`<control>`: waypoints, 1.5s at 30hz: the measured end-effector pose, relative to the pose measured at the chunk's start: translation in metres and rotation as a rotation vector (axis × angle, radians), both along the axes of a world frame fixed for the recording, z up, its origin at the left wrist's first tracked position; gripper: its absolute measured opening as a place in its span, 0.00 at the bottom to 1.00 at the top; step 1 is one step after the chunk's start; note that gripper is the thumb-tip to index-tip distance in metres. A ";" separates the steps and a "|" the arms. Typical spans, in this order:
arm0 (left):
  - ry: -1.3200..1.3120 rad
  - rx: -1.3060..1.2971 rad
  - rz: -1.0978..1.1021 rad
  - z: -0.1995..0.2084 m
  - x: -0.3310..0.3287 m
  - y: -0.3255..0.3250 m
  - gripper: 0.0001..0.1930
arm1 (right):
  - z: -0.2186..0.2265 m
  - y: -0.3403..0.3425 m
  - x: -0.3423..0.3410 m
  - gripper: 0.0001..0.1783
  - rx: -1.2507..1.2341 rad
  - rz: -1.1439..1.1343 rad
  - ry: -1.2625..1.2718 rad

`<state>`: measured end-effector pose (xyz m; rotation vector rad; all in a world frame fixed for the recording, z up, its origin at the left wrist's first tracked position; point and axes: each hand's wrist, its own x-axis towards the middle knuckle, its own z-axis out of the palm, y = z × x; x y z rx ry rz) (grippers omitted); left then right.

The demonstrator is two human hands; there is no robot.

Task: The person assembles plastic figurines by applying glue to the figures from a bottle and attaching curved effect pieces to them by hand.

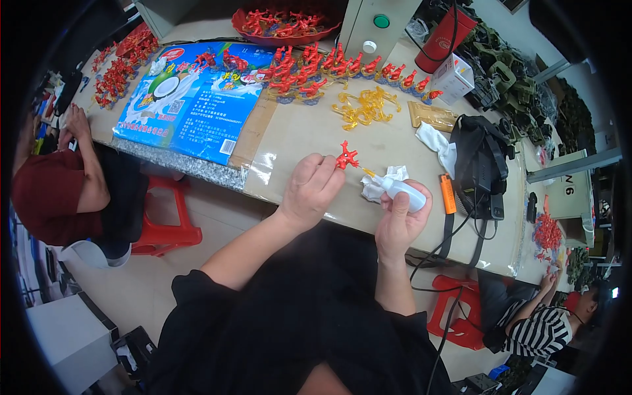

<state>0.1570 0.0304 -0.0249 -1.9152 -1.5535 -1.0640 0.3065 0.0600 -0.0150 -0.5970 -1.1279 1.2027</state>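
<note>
Between the fingertips of my left hand (pixel 315 186) is a small red plastic figurine (pixel 347 155), held up above the table. My right hand (pixel 407 220) grips a white squeeze bottle (pixel 405 195), tilted so its yellowish narrow tip (pixel 369 172) points at the figurine's lower side. Whether the tip touches the figurine, I cannot tell. Behind the bottle lies a crumpled white tissue (pixel 376 189). Farther back is a pile of translucent yellow plastic pieces (pixel 366 106). Several red figurines (pixel 309 69) on blue and yellow bases stand in rows beyond it.
A blue printed sheet (pixel 191 99) covers the table's left part. Toward the right are an orange lighter-like object (pixel 448 193), a black bag (pixel 479 164) with cables and a white box (pixel 453 79). A red tray (pixel 286 38) sits at the back. Other people work at both sides.
</note>
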 end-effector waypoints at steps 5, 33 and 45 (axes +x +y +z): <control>-0.004 -0.032 -0.010 -0.001 -0.001 0.000 0.08 | -0.006 0.002 0.007 0.15 0.272 -0.179 -0.376; 0.000 -0.044 -0.045 0.000 -0.001 -0.001 0.09 | 0.010 0.003 0.002 0.17 0.592 -0.312 -0.747; 0.010 -0.036 -0.033 -0.001 -0.002 0.000 0.09 | 0.004 0.004 0.007 0.15 0.372 -0.251 -0.584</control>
